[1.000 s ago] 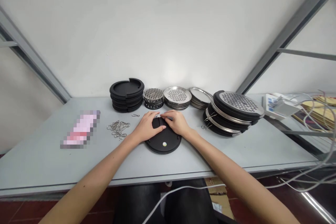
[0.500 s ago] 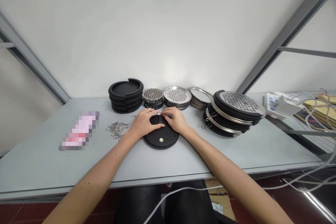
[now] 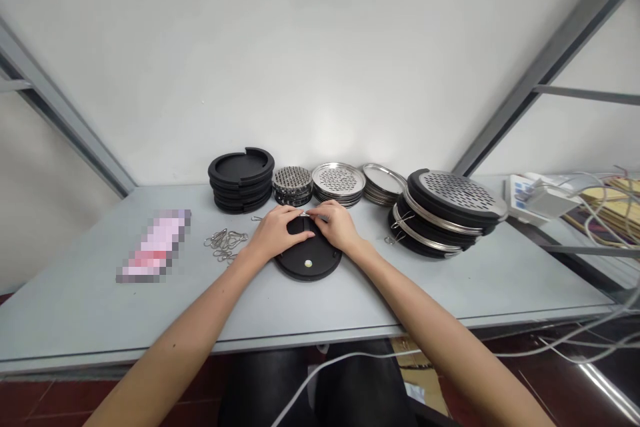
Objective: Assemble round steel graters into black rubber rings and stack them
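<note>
A round black disc (image 3: pixel 315 255) with a raised rim and a small pale sticker lies flat on the table before me. My left hand (image 3: pixel 275 233) curls over its far left edge, thumb stretched across the disc. From the far right edge my right hand (image 3: pixel 336 225) grips it, fingertips bent close together. Between the fingertips a small shiny metal bit (image 3: pixel 303 214) shows at the disc's far edge; its kind is mostly hidden. A wire end (image 3: pixel 256 218) pokes out left of my left hand. Loose wire clips (image 3: pixel 226 240) lie further left.
Behind the hands stand a stack of black discs (image 3: pixel 241 180), small metal grater discs (image 3: pixel 293 185), perforated plates (image 3: pixel 339 181) and metal rings (image 3: pixel 384 183). At right is a tall stack of assembled graters (image 3: pixel 453 213). A blurred pink object (image 3: pixel 155 245) lies left; a power strip (image 3: pixel 525 200) sits far right.
The view has shifted slightly. Both hands stay at the disc's far edge, and the right fingertips have edged a little around the metal bit. The disc rests in the same place.
</note>
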Tool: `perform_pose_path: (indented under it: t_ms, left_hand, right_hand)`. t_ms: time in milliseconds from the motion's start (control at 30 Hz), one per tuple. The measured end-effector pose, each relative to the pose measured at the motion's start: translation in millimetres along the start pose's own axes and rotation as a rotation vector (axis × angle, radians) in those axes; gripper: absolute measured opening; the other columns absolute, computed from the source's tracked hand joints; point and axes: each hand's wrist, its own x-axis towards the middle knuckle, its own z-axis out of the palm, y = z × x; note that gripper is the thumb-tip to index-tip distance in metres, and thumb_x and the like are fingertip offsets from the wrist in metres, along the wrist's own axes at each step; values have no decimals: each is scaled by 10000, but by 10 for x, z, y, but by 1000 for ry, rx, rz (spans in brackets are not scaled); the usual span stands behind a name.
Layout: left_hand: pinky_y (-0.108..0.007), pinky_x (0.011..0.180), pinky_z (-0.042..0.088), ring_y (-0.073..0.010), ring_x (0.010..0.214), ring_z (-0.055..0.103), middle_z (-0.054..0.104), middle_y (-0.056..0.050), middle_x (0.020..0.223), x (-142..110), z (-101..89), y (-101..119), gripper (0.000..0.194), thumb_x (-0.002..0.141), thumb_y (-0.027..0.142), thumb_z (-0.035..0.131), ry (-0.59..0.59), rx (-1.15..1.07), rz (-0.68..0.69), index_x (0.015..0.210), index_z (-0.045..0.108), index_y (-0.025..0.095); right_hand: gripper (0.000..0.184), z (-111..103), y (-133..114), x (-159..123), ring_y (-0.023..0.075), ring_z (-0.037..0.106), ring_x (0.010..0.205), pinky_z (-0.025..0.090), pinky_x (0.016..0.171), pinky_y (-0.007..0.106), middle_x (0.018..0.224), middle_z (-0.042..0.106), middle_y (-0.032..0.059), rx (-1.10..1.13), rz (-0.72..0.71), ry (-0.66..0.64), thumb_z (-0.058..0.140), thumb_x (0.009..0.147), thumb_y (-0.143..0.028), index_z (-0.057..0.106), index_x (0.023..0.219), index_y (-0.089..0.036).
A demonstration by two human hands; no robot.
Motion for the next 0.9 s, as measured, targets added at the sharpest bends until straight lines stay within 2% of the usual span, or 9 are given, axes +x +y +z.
perform_pose_path:
  t_ms: [267, 433, 633, 900]
  left_hand:
    - [-397, 900, 506, -282, 1025, 636, 697, -116, 1108, 9, -24, 78, 492, 771, 464, 730, -36, 98, -63, 1148, 670, 154]
    - [-396, 826, 515, -306, 968, 653, 710, -129, 1044, 31, -93, 235, 420, 818, 485, 658, -120, 230, -113, 1093, 682, 168]
    - [-336, 703, 508, -291, 880, 687, 731, -118, 961, 69, -48, 438, 270, 874, 360, 569, -183, 300, -270, 1044, 655, 170]
    - [-349, 730, 512, -308, 918, 692, 724, -150, 1026, 51, 22, 496, 391, 879, 360, 541, -161, 305, -332, 1191, 622, 140]
  right_hand:
    - [268, 19, 5, 24, 200, 616, 937, 486, 846, 303, 934, 730, 75, -120, -63, -41, 557, 862, -106, 761, 999, -212]
    - [267, 16, 7, 15, 188, 624, 898, 475, 817, 279, 946, 723, 69, -175, -59, -64, 552, 865, -106, 756, 1003, -209]
    - [273, -9, -13, 20, 200, 577, 882, 458, 766, 289, 859, 716, 65, -212, -109, -83, 526, 886, -111, 761, 986, -208]
    - [288, -17, 0, 31, 191, 567, 850, 440, 753, 283, 831, 699, 69, -215, -131, -115, 505, 898, -113, 763, 986, -205]
